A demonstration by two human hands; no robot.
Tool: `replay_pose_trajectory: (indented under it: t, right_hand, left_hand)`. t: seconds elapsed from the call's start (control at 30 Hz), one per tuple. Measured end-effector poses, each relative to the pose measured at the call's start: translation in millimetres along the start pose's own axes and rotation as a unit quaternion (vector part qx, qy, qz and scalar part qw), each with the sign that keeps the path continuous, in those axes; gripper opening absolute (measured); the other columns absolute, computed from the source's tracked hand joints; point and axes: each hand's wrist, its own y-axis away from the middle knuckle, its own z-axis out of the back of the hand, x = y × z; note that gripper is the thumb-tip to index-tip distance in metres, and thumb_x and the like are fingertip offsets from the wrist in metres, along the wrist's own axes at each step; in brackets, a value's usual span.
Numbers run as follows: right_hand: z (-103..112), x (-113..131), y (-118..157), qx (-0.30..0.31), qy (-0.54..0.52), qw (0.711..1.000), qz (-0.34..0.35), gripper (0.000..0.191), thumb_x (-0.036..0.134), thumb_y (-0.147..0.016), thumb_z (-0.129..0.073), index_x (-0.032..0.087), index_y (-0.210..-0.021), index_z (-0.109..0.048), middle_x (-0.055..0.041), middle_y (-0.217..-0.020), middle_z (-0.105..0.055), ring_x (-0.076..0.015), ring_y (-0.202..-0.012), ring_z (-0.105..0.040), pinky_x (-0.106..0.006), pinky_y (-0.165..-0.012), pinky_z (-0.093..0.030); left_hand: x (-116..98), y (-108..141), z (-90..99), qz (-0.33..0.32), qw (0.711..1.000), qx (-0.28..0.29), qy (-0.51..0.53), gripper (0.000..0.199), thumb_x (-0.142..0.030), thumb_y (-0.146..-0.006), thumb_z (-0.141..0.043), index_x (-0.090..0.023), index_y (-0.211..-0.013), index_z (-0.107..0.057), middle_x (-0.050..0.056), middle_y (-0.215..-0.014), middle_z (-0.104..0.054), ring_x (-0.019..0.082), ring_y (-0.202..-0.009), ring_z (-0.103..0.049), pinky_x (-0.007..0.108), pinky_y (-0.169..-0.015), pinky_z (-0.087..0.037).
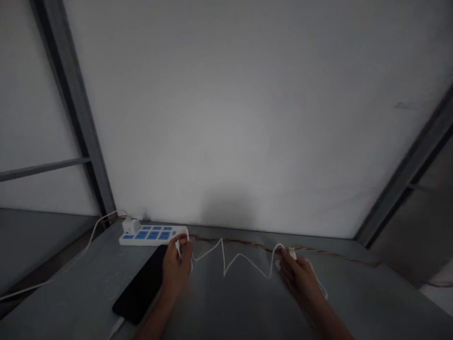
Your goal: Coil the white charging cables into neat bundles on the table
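White USB cable (253, 264) runs in loose zigzags across steel table (357, 293) btwn the hands, thin & slack, w/ sharp peaks mid-span. L hand (176, 267) is closed in a pinch on the cable, just beside the R end of power strip (152, 235); fingers hide what exactly sits in the pinch. R hand (299, 278) is curled, gripping the cable near its USB plug (292, 253), which sticks up past the fingers; a loop of cable drops past the hand on its outer side. Strip is white w/ blue socket panels & lies at the table's back edge, w/ white charger (130, 225) plugged in at its far L end & a 2nd white cable (81, 250) leading off L over the table edge. Black phone (139, 285) lies just L of L hand, w/ white lead (116, 327) at its near end. Orange-brown twisted wire (339, 256) runs along the back edge behind the USB cable.
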Motion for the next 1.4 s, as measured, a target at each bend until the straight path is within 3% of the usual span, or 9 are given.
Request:
replay_pose_trajectory:
  t: [0.13, 0.27, 0.57, 0.73, 1.03, 1.23, 1.3, 1.4]
  right_hand:
    - [1.0, -1.2, -1.7, -0.014, -0.015, 1.000, -0.002, 0.040, 0.047, -0.062, -0.086, 0.015, -0.068, -0.062, 0.0092, -0.051, -0.030, -0.0040, -0.040, -0.023, -0.021, -0.038, -0.017]
    - [5.7, -8.7, -4.3, -0.019, -0.002, 1.000, -0.010, 0.043, 0.054, -0.066, -0.082, 0.015, -0.074, -0.065, 0.0094, -0.052, -0.029, -0.0037, -0.041, -0.024, -0.019, -0.038, -0.020]
    - [6.9, -13.7, -8.2, -0.022, 0.018, 0.999, -0.034, 0.055, 0.062, -0.055, -0.084, 0.015, -0.077, -0.065, 0.0086, -0.051, -0.034, -0.0036, -0.040, -0.024, -0.017, -0.035, -0.020]
    - [2.7, -10.8, -2.0, -0.049, 0.053, 0.997, -0.005, 0.050, 0.061, -0.066, -0.079, 0.015, -0.081, -0.068, 0.0057, -0.054, -0.038, -0.0065, -0.045, -0.032, -0.018, -0.038, -0.026]
    - [7.3, -15.0, -10.1, -0.107, 0.065, 0.992, -0.014, 0.052, 0.064, -0.055, -0.081, 0.016, -0.071, -0.067, 0.0032, -0.053, -0.045, -0.0094, -0.047, -0.041, -0.019, -0.040, -0.032]
    - [9.0, -15.6, -7.2, -0.103, 0.124, 0.987, 0.000, 0.054, 0.067, -0.059, -0.076, 0.015, -0.073, -0.069, -0.0038, -0.062, -0.061, -0.0142, -0.054, -0.052, -0.022, -0.046, -0.038]
    - [7.3, -13.9, -3.9, -0.106, 0.153, 0.983, 0.003, 0.055, 0.068, -0.062, -0.073, 0.015, -0.074, -0.070, -0.0065, -0.067, -0.066, -0.0173, -0.059, -0.056, -0.024, -0.052, -0.043]
    - [2.4, -10.8, 0.7, -0.106, 0.178, 0.978, 0.010, 0.053, 0.070, -0.067, -0.068, 0.017, -0.071, -0.068, -0.0073, -0.070, -0.069, -0.0208, -0.067, -0.061, -0.027, -0.061, -0.048]
  left_hand:
    - [2.2, -0.6, -1.6, 0.002, 1.000, 0.011, 0.004, 0.036, -0.050, -0.086, -0.052, -0.018, -0.094, -0.065, 0.012, -0.112, -0.067, 0.026, -0.103, -0.063, 0.035, -0.090, -0.047]
    - [3.7, 0.5, -2.4, 0.023, 0.999, 0.045, 0.009, 0.038, -0.050, -0.086, -0.052, -0.017, -0.101, -0.064, 0.011, -0.111, -0.069, 0.027, -0.106, -0.063, 0.036, -0.094, -0.046]
    - [2.4, 2.3, -2.6, 0.020, 0.998, 0.059, 0.010, 0.035, -0.049, -0.086, -0.053, -0.018, -0.097, -0.065, 0.009, -0.103, -0.072, 0.025, -0.097, -0.066, 0.033, -0.087, -0.048]
    - [-0.4, 2.9, -2.4, 0.034, 0.998, 0.060, 0.005, 0.037, -0.052, -0.086, -0.052, -0.018, -0.094, -0.066, 0.008, -0.094, -0.072, 0.022, -0.077, -0.066, 0.031, -0.072, -0.051]
    - [-3.4, 1.4, 0.0, 0.040, 0.998, 0.051, 0.023, 0.040, -0.053, -0.084, -0.053, -0.017, -0.094, -0.067, 0.010, -0.098, -0.073, 0.024, -0.083, -0.068, 0.030, -0.071, -0.052]
    - [-7.1, 2.6, -0.1, 0.039, 0.997, 0.047, 0.042, 0.045, -0.055, -0.085, -0.051, -0.017, -0.100, -0.068, 0.008, -0.095, -0.074, 0.023, -0.087, -0.068, 0.029, -0.075, -0.052]
    - [-9.1, 3.4, -0.9, 0.041, 0.997, 0.050, 0.045, 0.046, -0.058, -0.083, -0.052, -0.017, -0.096, -0.069, 0.007, -0.087, -0.074, 0.023, -0.082, -0.068, 0.029, -0.074, -0.051]
    - [-10.9, 5.0, -3.6, 0.094, 0.990, 0.074, 0.067, 0.054, -0.066, -0.079, -0.053, -0.016, -0.092, -0.067, 0.003, -0.066, -0.069, 0.018, -0.056, -0.061, 0.028, -0.056, -0.047]
